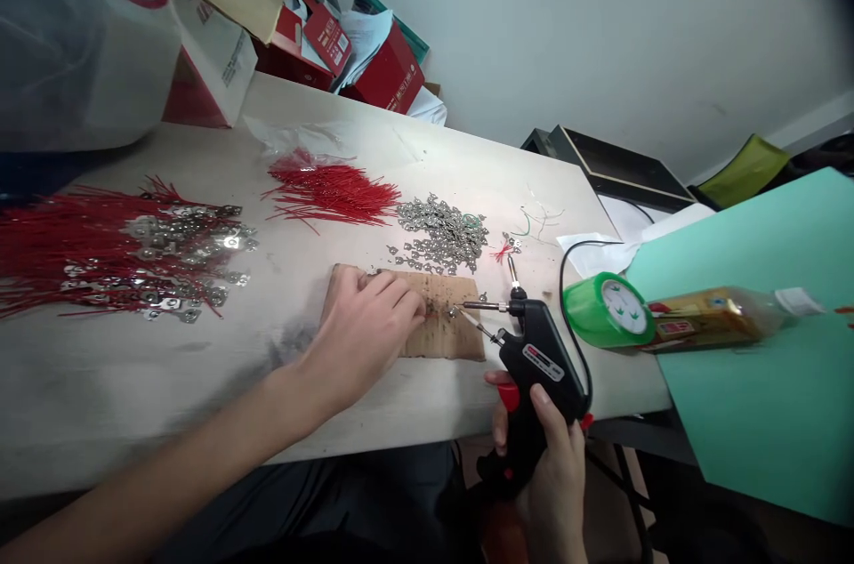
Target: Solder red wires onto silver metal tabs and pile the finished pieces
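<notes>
We press our left hand (360, 337) on a strip of cardboard (447, 328) lying on the desk (166, 404), its fingers (397, 297) close together, tips down beside a short red wire (432, 310). Our right hand (543, 475) curls around a black soldering gun (534, 359), its tip by a small metal tab (454, 311) near the cardboard's 3 o'clock edge. Loose metal tabs (444, 233) lie at 12 o'clock from the cardboard, a bundle of red wires (330, 193) at 11, and wired tabs (153, 257) at 9.
</notes>
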A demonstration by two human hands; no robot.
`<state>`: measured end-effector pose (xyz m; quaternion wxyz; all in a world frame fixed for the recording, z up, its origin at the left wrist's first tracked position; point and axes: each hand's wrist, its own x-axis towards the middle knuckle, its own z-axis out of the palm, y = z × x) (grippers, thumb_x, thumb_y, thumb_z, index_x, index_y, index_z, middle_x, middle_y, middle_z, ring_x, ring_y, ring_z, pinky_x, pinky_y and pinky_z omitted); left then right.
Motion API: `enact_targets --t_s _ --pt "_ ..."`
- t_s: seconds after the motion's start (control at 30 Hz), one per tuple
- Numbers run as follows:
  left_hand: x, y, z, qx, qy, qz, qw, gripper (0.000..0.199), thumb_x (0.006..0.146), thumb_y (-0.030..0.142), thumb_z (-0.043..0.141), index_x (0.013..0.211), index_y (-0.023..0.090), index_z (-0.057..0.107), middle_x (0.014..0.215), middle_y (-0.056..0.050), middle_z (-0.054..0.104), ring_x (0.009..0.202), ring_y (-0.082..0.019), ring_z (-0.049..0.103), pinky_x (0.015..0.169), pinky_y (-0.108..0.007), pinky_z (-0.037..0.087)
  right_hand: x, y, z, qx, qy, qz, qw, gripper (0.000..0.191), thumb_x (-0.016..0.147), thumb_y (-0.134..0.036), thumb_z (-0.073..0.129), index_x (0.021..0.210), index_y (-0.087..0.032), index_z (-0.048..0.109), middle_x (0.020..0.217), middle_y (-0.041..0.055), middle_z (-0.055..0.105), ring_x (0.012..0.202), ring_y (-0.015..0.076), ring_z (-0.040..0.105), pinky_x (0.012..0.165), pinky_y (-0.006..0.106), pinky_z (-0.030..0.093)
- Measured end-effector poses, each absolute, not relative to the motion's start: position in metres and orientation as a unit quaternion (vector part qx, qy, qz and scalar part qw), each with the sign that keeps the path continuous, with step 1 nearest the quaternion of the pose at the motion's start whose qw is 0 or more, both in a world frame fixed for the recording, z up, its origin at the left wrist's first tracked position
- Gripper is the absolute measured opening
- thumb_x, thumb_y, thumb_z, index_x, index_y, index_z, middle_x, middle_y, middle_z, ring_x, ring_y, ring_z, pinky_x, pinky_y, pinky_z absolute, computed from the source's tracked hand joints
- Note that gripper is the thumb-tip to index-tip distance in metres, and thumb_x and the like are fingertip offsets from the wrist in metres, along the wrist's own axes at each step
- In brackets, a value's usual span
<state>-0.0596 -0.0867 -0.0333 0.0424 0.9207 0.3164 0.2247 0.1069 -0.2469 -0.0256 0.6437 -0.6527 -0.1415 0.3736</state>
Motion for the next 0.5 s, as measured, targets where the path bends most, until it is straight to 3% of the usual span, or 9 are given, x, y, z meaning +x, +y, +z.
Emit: enact_targets --t_s 0.13,0.5 --pt "-0.055 -0.081 -0.032 0.92 0.31 0.225 0.079 0.018 0.104 0.024 0.052 0.09 0.018 0.06 0.092 -0.004 0.068 0.086 -0.022 0.056 0.079 -0.039 0.024 0.109 -0.252 -0.033 -0.651 -0.135 0.393 0.635 0.043 0.087 -0.055 0.066 0.097 -0.013 0.074 0.05 0.0012 0.053 0.041 0.0116 0.039 0.036 0.022 0.024" --pt "-0.052 -0.073 -0.041 0.922 0.294 0.233 0.09 0.021 0.107 0.026 0.048 0.095 0.02 0.064 0.098 -0.003 0.071 0.089 -0.021 0.057 0.079 -0.039 0.025 0.106 -0.261 -0.042 -0.678 -0.18 0.353 0.62 0.045 0.093 -0.053 0.061 0.1 -0.012 0.076 0.053 0.0023 0.055 0.043 0.0138 0.048 0.042 0.025 0.034"
